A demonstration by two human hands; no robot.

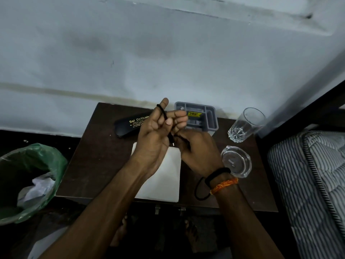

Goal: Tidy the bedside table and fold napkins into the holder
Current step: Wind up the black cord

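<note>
1. The left hand [158, 131] is raised above the bedside table [97, 161], palm up, fingers loosely curled, a thin black cord [164, 114] looped over its forefinger.
2. The cord's lower end is pinched by the right hand [197, 152]; its plug tip can barely be made out between the hands.
3. A white napkin [164, 180] is seen flat at the table's front edge, partly hidden by both forearms.
4. The grey holder [207, 116] is set at the back edge, its left side covered by fingers.
5. A black spectacle case [128, 126] is half hidden behind the left hand.
6. A glass tumbler [246, 124] and an ashtray [236, 161] are placed along the right edge.
</note>
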